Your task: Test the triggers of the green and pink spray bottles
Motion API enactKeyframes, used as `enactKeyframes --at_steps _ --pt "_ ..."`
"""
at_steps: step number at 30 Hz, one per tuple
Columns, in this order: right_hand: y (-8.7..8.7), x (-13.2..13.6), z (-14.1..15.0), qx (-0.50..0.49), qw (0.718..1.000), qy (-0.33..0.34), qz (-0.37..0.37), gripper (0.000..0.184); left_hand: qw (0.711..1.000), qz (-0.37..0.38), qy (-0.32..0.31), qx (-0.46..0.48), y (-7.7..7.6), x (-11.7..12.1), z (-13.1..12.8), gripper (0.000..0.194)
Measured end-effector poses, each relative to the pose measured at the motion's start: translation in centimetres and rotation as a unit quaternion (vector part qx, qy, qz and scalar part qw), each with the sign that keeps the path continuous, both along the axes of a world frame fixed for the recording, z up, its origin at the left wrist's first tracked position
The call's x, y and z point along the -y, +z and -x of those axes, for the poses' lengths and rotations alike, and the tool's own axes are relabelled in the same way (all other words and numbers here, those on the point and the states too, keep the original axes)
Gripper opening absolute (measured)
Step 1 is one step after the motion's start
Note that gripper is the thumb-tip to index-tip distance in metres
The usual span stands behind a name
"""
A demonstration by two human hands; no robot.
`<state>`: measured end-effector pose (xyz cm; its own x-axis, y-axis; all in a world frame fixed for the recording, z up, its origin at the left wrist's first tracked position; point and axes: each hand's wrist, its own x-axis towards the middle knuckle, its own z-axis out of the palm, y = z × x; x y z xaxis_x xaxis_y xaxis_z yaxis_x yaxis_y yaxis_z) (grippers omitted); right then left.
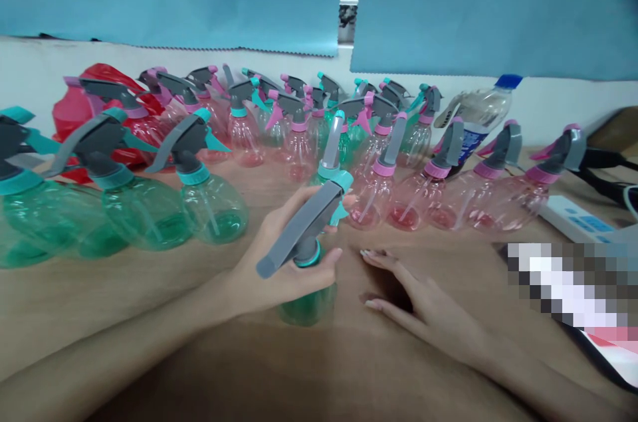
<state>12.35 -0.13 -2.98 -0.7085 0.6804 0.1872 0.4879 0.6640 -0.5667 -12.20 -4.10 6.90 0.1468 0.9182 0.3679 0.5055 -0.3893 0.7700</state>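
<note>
My left hand [279,256] is wrapped round the neck of a green spray bottle [309,306] with a grey and turquoise trigger head, near the middle of the table. My palm and fingers partly cover its collar and body. To its right, my right hand [419,302] rests low over the table, holding nothing, thumb and fingers apart. Left of the held bottle stand several green spray bottles, the nearest a green bottle [214,209] with a turquoise collar. Beyond my right hand is a row of pink spray bottles, among them a pink bottle [371,199].
More pink and green spray bottles crowd the back by the wall. A clear bottle with a blue cap [481,109] leans there. Red plastic [80,109] lies back left. At right are a white power strip [578,219], dark cables and a dark-edged, pixelated object [573,296].
</note>
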Motion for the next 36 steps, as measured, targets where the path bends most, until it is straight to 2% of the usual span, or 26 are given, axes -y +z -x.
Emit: enactKeyframes --at_steps 6,11,16,23,26,36 --pt "0.31 -0.07 -0.05 -0.008 1.0 0.004 0.002 0.058 0.999 0.034 -0.018 0.037 -0.2 -0.25 0.05 0.059" --pt "0.75 -0.23 -0.34 -0.104 0.994 0.01 0.03 0.018 0.996 0.06 0.006 0.067 -0.24 -0.13 -0.19 0.057" --pt "0.7 -0.19 -0.46 -0.139 0.988 -0.037 0.051 0.025 0.996 0.06 0.019 0.061 -0.09 0.1 -0.37 0.054" --pt "0.1 -0.65 -0.4 -0.143 0.986 -0.033 0.08 0.021 0.995 0.066 0.02 0.069 0.63 0.15 -0.73 0.047" --pt "0.01 -0.69 -0.43 -0.144 0.986 -0.021 0.08 0.023 0.995 0.061 0.018 0.072 0.41 0.03 -0.67 0.049" --pt "0.46 -0.53 0.06 -0.162 0.982 -0.047 0.089 0.029 0.997 0.037 -0.002 0.063 -0.23 -0.11 -0.24 0.052"
